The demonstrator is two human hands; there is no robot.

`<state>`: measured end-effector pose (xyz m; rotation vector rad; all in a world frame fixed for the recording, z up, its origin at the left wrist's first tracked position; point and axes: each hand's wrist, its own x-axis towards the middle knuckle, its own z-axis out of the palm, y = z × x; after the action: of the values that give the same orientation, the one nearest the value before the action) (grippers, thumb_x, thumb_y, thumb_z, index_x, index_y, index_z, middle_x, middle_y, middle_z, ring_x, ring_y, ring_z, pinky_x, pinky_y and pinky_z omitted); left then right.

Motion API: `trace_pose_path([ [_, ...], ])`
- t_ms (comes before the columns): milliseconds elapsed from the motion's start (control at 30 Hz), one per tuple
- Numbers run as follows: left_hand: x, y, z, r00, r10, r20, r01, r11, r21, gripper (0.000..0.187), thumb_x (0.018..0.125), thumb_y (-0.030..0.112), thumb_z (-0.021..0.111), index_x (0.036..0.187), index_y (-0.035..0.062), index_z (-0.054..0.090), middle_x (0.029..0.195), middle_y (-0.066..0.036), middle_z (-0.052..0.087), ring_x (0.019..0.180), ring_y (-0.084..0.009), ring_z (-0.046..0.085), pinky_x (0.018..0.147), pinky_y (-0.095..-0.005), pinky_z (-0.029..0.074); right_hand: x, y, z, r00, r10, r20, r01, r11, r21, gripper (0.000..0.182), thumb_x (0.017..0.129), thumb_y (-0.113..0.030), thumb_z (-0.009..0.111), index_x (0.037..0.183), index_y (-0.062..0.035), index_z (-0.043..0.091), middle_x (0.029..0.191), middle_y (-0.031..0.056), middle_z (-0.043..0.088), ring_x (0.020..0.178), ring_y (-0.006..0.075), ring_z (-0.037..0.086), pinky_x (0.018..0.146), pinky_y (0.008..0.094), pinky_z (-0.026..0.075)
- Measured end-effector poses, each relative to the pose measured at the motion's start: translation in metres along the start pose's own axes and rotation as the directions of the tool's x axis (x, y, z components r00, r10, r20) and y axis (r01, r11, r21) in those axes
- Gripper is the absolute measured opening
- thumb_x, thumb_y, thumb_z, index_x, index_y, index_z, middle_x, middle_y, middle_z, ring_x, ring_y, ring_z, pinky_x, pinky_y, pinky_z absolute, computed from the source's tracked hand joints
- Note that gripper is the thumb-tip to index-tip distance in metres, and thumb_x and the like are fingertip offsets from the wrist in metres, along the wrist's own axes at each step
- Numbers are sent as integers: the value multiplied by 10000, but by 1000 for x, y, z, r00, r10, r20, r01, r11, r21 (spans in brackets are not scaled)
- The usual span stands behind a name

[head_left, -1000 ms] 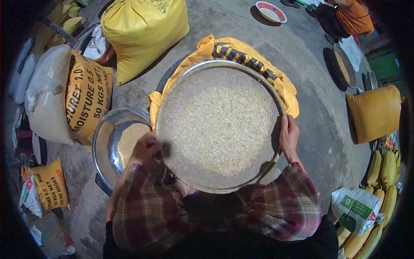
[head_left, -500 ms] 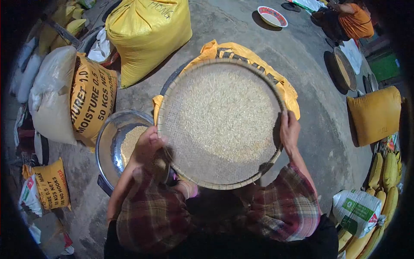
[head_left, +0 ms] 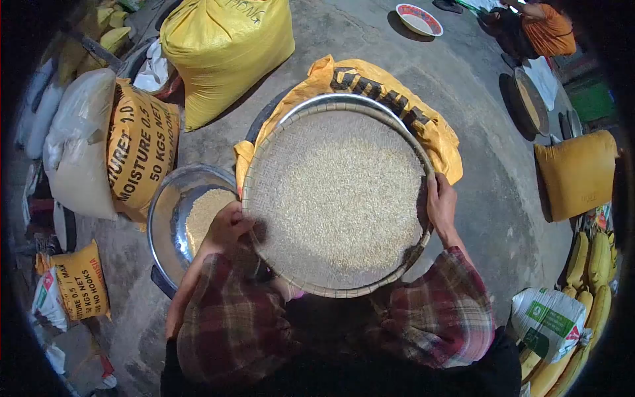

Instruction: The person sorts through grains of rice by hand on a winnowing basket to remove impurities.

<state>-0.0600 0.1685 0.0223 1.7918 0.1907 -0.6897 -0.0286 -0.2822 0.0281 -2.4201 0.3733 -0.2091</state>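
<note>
A round woven winnowing tray is held out in front of me, with a layer of pale grain spread over its middle and right. My left hand grips the rim at the lower left. On the right rim, my right hand has its fingers wrapped round the edge. Beneath the tray, the far rim of a metal basin shows, along with an orange sack. Beside my left forearm stands a steel basin with tan grain in it.
A full yellow sack stands ahead on the left, near an orange printed sack. A red-patterned bowl sits on the floor ahead. Someone in an orange top is at the far right, above another sack.
The tray has dropped slightly towards me, uncovering more of the orange sack and the basin rim behind it. The grain has shifted towards the near side. Both hands keep their hold.
</note>
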Motion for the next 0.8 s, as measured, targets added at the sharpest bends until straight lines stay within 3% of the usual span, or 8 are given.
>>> trace_pose_path([
  [100, -20, 34, 6, 972, 195, -130, -185, 979, 81, 228, 837, 65, 581, 1053, 38, 514, 839, -15, 591, 717, -88, 536, 623, -250, 436, 3, -22, -28, 999, -32, -43, 31, 999, -20, 293, 922, -255, 466, 1004, 13, 556, 814, 244, 586, 701, 341, 576, 653, 370, 445],
  [167, -42, 62, 12, 964, 156, -216, -185, 975, -121, 257, 830, 54, 589, 1075, 39, 511, 865, -14, 577, 740, -96, 540, 630, -260, 443, 4, -47, -44, 978, -47, -204, 97, 965, 242, 290, 928, -236, 460, 1039, 17, 549, 841, 228, 595, 693, 311, 568, 661, 350, 445],
  [267, -32, 61, 14, 921, 276, -273, -319, 939, -127, 261, 827, 73, 576, 1075, 28, 505, 862, -12, 557, 741, -104, 534, 642, -261, 442, 14, -28, -27, 959, -119, -256, 175, 962, 209, 273, 930, -210, 454, 1049, 19, 542, 842, 215, 589, 691, 289, 552, 662, 333, 438],
  [500, 6, 26, 15, 995, 57, -77, -41, 978, 205, 142, 819, 99, 563, 925, 17, 517, 752, -20, 555, 723, -113, 520, 644, -274, 439, 1, 14, -8, 1000, -8, -13, 8, 1000, 10, 280, 928, -235, 449, 1010, 16, 544, 834, 249, 573, 734, 363, 580, 671, 363, 450],
  [600, -21, 43, 15, 999, 34, 7, -34, 998, 45, 162, 817, 80, 591, 953, 21, 524, 760, -29, 563, 758, -113, 534, 673, -276, 448, -4, 6, -19, 996, -35, -86, 36, 999, 17, 288, 931, -238, 454, 1046, 10, 546, 833, 220, 592, 732, 267, 591, 674, 337, 453],
  [667, -44, 64, 20, 973, 166, -162, -195, 964, -180, 219, 810, 59, 613, 1007, 15, 528, 805, -35, 582, 803, -125, 555, 715, -280, 455, -8, -13, -34, 980, -14, -196, 43, 988, 146, 287, 935, -225, 459, 1088, 2, 546, 797, 141, 603, 746, 110, 534, 672, 288, 444],
  [767, -44, 59, 31, 958, 141, -252, -229, 902, -367, 270, 809, 77, 617, 1054, 2, 531, 891, -42, 599, 857, -133, 562, 765, -279, 450, -3, -21, -35, 930, -130, -344, 214, 952, 219, 275, 936, -213, 456, 1082, 2, 547, 779, 110, 591, 729, 93, 501, 663, 274, 434],
  [800, -37, 48, 31, 956, 145, -255, -235, 900, -368, 270, 809, 77, 617, 1054, 2, 531, 891, -42, 599, 857, -133, 562, 765, -279, 450, 2, -14, -33, 973, -91, -210, 120, 984, 132, 273, 932, -210, 464, 1077, 4, 550, 810, 140, 610, 731, 140, 556, 677, 297, 446],
])
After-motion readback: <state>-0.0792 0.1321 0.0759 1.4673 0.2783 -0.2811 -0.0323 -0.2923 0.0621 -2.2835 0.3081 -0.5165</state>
